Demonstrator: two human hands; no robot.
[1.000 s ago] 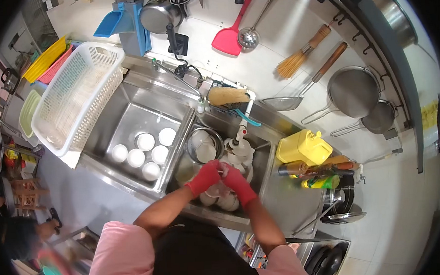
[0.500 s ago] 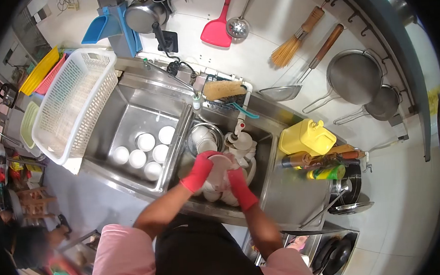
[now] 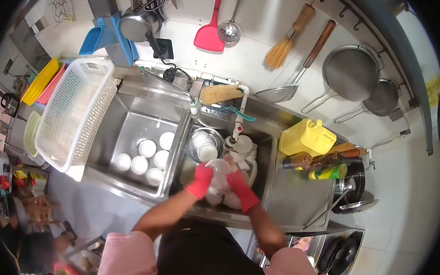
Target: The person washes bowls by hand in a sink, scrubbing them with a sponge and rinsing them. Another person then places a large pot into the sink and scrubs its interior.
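Both my hands wear red rubber gloves over the right basin (image 3: pixel 268 170). My left hand (image 3: pixel 200 181) grips the left side of a white bowl (image 3: pixel 218 170). My right hand (image 3: pixel 239 183) is closed at the bowl's right side; a pinkish blur at its fingers cannot be made out. Below and around them lie several white dishes (image 3: pixel 243 144), partly hidden by my hands. A round metal bowl (image 3: pixel 219 137) behind my left hand holds small white bowls (image 3: pixel 207 152). In the left basin (image 3: pixel 110 144), several small white bowls (image 3: pixel 139 165) stand apart on the bottom.
A white plastic basket (image 3: pixel 72 116) stands left of the basins. On the right counter are a yellow jug (image 3: pixel 308 137) and several bottles (image 3: pixel 328 172). A faucet (image 3: pixel 193 106) hangs over the divider. Strainers (image 3: pixel 351 73) hang on the wall. A person (image 3: pixel 33 250) is at lower left.
My hands and the held bowl have moved slightly down and toward me, uncovering more of the metal bowl. The whole view has shifted a little.
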